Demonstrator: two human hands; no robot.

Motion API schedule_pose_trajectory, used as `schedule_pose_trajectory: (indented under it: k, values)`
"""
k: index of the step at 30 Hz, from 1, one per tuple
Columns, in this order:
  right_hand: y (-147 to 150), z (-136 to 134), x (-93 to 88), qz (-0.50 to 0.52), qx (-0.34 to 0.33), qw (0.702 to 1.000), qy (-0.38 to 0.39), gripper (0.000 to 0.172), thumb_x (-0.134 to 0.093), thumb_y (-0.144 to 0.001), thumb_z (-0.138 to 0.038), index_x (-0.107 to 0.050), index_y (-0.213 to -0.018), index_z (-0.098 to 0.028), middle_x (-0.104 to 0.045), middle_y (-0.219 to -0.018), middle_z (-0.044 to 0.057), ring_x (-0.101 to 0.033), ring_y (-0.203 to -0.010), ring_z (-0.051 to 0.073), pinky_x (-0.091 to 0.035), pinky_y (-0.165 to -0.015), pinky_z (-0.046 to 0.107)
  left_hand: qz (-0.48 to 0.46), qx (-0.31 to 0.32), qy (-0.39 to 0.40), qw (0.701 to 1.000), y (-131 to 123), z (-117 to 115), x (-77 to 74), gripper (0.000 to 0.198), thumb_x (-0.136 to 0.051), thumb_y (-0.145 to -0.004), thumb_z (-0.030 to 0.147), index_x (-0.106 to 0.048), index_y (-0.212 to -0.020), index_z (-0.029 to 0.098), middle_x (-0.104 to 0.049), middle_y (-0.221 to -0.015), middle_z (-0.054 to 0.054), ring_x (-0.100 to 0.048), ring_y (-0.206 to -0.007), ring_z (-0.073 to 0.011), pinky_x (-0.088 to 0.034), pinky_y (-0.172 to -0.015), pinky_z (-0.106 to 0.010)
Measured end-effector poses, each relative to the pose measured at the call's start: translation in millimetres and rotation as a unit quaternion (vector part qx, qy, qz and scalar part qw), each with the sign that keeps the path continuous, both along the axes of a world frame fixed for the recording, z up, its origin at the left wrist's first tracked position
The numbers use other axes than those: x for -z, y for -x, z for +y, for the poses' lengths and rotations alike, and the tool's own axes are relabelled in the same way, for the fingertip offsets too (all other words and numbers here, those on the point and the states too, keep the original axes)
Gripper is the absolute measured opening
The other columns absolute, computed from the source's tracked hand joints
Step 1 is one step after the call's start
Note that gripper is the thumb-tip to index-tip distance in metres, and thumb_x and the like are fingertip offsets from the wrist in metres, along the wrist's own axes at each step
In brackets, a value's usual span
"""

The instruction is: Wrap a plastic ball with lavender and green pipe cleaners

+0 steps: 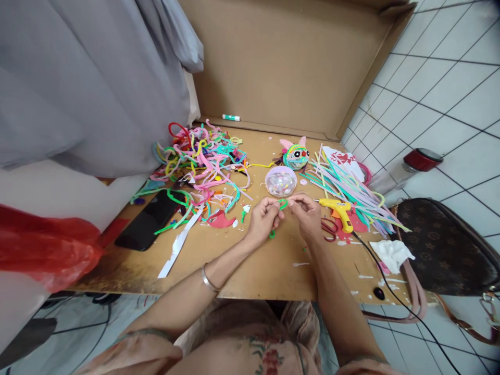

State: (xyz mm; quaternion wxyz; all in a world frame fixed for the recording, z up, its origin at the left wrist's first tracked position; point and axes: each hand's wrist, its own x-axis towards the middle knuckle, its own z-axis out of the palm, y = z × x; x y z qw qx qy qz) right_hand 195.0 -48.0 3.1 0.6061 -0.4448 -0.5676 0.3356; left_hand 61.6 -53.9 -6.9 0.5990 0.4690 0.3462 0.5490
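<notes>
Between my two hands is a short green pipe cleaner point(283, 204), bent into a curve. My left hand point(262, 219) is closed on one end, and the fingers of my right hand point(307, 212) pinch the other. A second bit of green hangs below my left fingers; whether it is the same piece I cannot tell. Just beyond my fingertips sits a clear plastic ball point(281, 182) with a lilac rim and small coloured bits on or in it. Behind it stands a decorated ball point(296, 156) with pink ears, googly eyes and a red nose.
A tangle of pipe cleaners point(207, 151) and a black phone point(147, 221) lie left. On the right are straight pipe cleaners point(347, 182), a yellow glue gun point(339, 209) with its cord, red-handled scissors point(329, 229), a tissue point(391, 255), a bottle point(406, 166) and a brown bag point(449, 245).
</notes>
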Motion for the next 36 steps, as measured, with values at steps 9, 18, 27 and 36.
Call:
schedule_pose_trajectory:
  k: [9, 18, 27, 36]
  values:
    - [3, -2, -0.6, -0.008, 0.018, 1.0, 0.012, 0.027, -0.072, -0.076, -0.048, -0.065, -0.075, -0.022, -0.06, -0.077, 0.002, -0.056, -0.068, 0.014, -0.049, -0.064, 0.029, -0.005, -0.02, 0.003, 1.0, -2, 0, 0.2, 0.039, -0.063, -0.081, 0.058, -0.054, -0.083, 0.02, -0.061, -0.061, 0.005, -0.044, -0.04, -0.0053, -0.032, -0.039, -0.019]
    - [15, -5, -0.6, -0.013, 0.008, 1.0, 0.023, 0.023, -0.07, -0.076, -0.044, -0.063, -0.073, -0.023, -0.058, -0.064, -0.001, -0.056, -0.058, 0.013, -0.047, -0.057, 0.027, 0.052, -0.05, -0.058, 0.996, -2, -6, -0.8, 0.032, -0.061, -0.087, 0.05, -0.055, -0.085, 0.019, -0.059, -0.063, 0.005, -0.045, -0.043, -0.0055, -0.035, -0.044, -0.02]
    - [15, -1, 6.4, 0.03, 0.032, 0.999, 0.027, 0.016, -0.073, -0.073, -0.036, -0.068, -0.073, -0.021, -0.063, -0.075, 0.001, -0.058, -0.065, 0.013, -0.048, -0.061, 0.027, 0.052, -0.041, -0.057, 0.996, -2, -3, 2.0, 0.03, -0.058, -0.089, 0.049, -0.057, -0.09, 0.019, -0.057, -0.063, 0.004, -0.045, -0.044, -0.0064, -0.034, -0.044, -0.02]
    - [9, -1, 6.1, 0.036, 0.018, 0.998, 0.045, 0.017, -0.072, -0.072, -0.037, -0.068, -0.073, -0.02, -0.059, -0.072, -0.001, -0.05, -0.063, 0.011, -0.043, -0.062, 0.026, 0.125, -0.039, -0.108, 0.985, 2, -5, 4.6, 0.029, -0.049, -0.094, 0.04, -0.063, -0.103, 0.017, -0.058, -0.066, 0.004, -0.046, -0.047, -0.0073, -0.036, -0.048, -0.021]
